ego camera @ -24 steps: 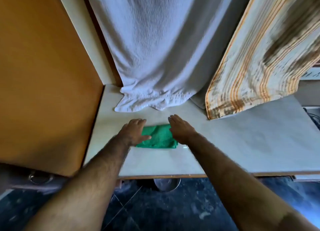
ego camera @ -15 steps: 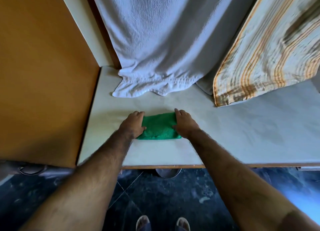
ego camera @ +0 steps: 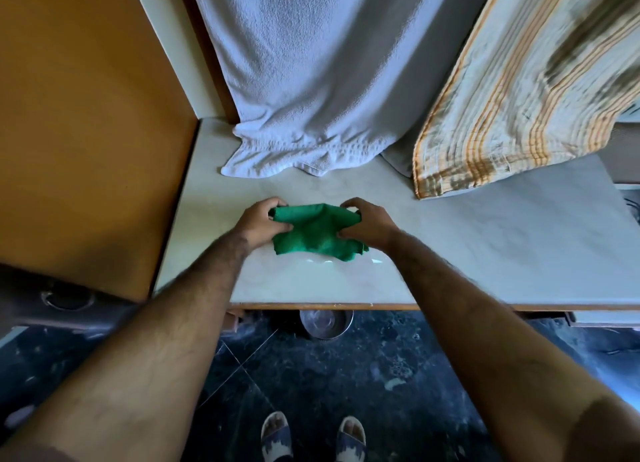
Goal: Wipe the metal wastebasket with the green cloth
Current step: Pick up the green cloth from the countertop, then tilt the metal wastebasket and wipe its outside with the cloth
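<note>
The green cloth (ego camera: 313, 229) is bunched up just above the pale tabletop (ego camera: 485, 240). My left hand (ego camera: 261, 221) pinches its left end and my right hand (ego camera: 367, 224) pinches its right end, so the cloth sags between them. A round metal wastebasket (ego camera: 325, 323) stands on the dark floor under the table's front edge; only its near rim and part of its inside show.
A white towel (ego camera: 311, 81) and a striped orange cloth (ego camera: 519, 98) hang down onto the back of the table. An orange wall panel (ego camera: 76, 115) closes the left side. A metal ring (ego camera: 65, 297) sits low at left. My sandalled feet (ego camera: 311, 437) stand on the dark floor.
Both hands went from lying flat beside the folded cloth to gripping its ends and lifting it. The cloth is now crumpled instead of flat.
</note>
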